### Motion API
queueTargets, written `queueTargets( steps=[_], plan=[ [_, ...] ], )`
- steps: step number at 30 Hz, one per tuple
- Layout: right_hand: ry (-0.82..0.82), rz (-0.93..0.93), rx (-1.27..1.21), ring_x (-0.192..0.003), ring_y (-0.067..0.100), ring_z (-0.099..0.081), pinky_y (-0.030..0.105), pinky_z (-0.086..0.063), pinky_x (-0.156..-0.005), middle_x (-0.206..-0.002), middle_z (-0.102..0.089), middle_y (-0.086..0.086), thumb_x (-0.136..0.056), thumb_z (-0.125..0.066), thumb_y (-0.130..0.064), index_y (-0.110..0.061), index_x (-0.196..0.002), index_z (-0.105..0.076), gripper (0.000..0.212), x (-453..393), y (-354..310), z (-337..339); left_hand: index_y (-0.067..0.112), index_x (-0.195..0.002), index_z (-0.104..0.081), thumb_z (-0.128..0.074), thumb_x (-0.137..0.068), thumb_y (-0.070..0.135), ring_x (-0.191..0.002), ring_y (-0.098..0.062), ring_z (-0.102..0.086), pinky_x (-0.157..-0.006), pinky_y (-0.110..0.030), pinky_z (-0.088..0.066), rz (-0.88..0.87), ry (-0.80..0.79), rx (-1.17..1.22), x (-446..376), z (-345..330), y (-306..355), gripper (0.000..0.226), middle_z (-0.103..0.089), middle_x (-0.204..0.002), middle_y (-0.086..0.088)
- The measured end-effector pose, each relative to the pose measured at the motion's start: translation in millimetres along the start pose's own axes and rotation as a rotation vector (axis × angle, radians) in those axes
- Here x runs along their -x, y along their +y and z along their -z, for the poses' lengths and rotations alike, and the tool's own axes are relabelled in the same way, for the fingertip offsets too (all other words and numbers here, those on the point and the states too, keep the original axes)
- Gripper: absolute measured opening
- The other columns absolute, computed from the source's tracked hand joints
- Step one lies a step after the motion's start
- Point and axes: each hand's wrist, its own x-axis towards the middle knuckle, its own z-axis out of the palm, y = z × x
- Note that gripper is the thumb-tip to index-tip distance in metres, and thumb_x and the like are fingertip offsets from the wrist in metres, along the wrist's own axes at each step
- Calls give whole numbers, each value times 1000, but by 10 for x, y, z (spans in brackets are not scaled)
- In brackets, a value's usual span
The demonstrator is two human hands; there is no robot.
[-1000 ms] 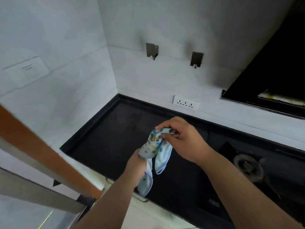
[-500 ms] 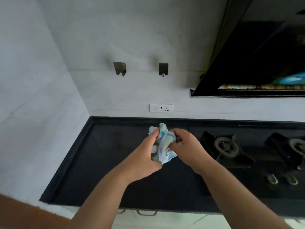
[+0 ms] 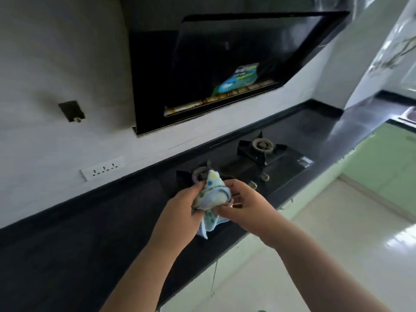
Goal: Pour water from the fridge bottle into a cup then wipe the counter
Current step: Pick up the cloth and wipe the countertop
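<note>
- Clearly, the wiping half of the task is the one in hand: the person holds a small pale-blue cloth [image 3: 212, 194] with coloured spots, bunched up between both hands above the front edge of the counter [image 3: 90, 233].
- The left hand [image 3: 177, 212] grips the cloth from the left, its fingers curled round the bundle and its thumb lying along the near side; a loose tail of fabric hangs down below this hand.
- The right hand [image 3: 244, 206] pinches the cloth from the right, fingers bent in against the fabric, as if gathering or folding it into a pad. That is a judgement; the frame shows only the two grips.
- The cloth is in the air, not touching the counter, so no wiping stroke has begun.
- No bottle or cup is in view, so it cannot be told from here whether the pouring is done.
- The next move seems to call for lowering the wadded cloth onto the dark surface, one hand pressing it flat and sweeping along the stone, most likely over the open stretch to the left.
- Just behind the hands sits the gas hob [image 3: 252, 167], with one burner [image 3: 199, 173] partly hidden by the cloth and a second burner [image 3: 262, 145] farther right; the wipe should keep clear of the pan supports, where fabric could snag.
- Farther back, a wall socket strip [image 3: 102, 168] sits low on the pale wall, with a black range hood [image 3: 225, 68] above the hob.
</note>
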Motion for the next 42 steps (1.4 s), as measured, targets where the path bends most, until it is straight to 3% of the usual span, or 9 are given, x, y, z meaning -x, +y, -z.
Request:
queueTargets(
  steps=[3,6,9,12,17,23,30,37,42],
  plan=[
    [103,-88,-171,-98,8,-74,33,-63,-85,-106,-75,-13,-67,-85,-70,-46,-112,-66,55,205,231,413,38,-151,-52,-66,-99,12,-127,-1,-59,-106,-29,-54,-97,-103,-5,-243,-423,311,60,-53,-133,28],
    [322,-118,-181,-96,17,-76,43,-64,-85,-101,-77,-6,-73,-78,-67,-43,-105,-68,42,347,491,856,45,-154,-46,-61,-97,10,-130,2,-55,-109,-30,-52,-149,-255,82,-462,-876,649,68,-52,-142,25],
    [468,-124,-151,-96,13,-73,31,-63,-75,-103,-75,-9,-80,-77,-54,-45,-105,-68,27,506,756,1377,66,-153,-29,-63,-92,26,-130,13,-50,-99,-14,-52,-192,-418,172,-628,-1329,1047,80,-44,-145,33],
    [555,-127,-127,-90,5,-72,25,-61,-70,-100,-74,-14,-73,-74,-60,-46,-104,-68,34,661,957,1918,76,-146,-26,-63,-95,32,-123,21,-51,-84,-1,-48,-225,-504,280,-800,-1773,1469,77,-39,-139,41],
    [632,-150,-54,-97,17,-71,39,-64,-81,-110,-72,-2,-88,-79,-40,-39,-103,-68,18,885,1329,2833,63,-148,-38,-62,-103,36,-124,13,-54,-99,-13,-52,-290,-514,265,-1137,-2542,2096,58,-47,-141,28],
    [704,-188,29,-98,19,-71,41,-63,-85,-110,-71,0,-89,-78,-39,-36,-105,-68,19,1165,1701,3797,68,-141,-36,-62,-103,36,-119,18,-54,-88,-1,-48,-375,-530,263,-1431,-3449,2777,56,-51,-131,33],
    [794,-275,55,-99,17,-69,45,-61,-87,-110,-71,0,-89,-78,-36,-33,-108,-69,21,1454,2140,4679,62,-146,-41,-63,-103,34,-119,5,-60,-98,-25,-58,-408,-651,253,-1742,-4432,3365,57,-56,-132,25],
    [885,-380,67,-99,17,-68,46,-61,-88,-111,-68,0,-89,-78,-33,-34,-106,-70,19,1378,2718,5618,57,-149,-42,-61,-103,32,-117,8,-59,-85,-4,-51,-453,-784,266,-2355,-5532,3847,55,-54,-133,18],
    [938,-436,91,-96,16,-68,45,-61,-88,-112,-69,0,-90,-79,-33,-30,-109,-71,21,1071,3066,6455,49,-152,-48,-62,-103,25,-121,-2,-60,-95,-12,-52,-479,-865,287,-3094,-6292,4297,57,-56,-136,12]
  ],
)
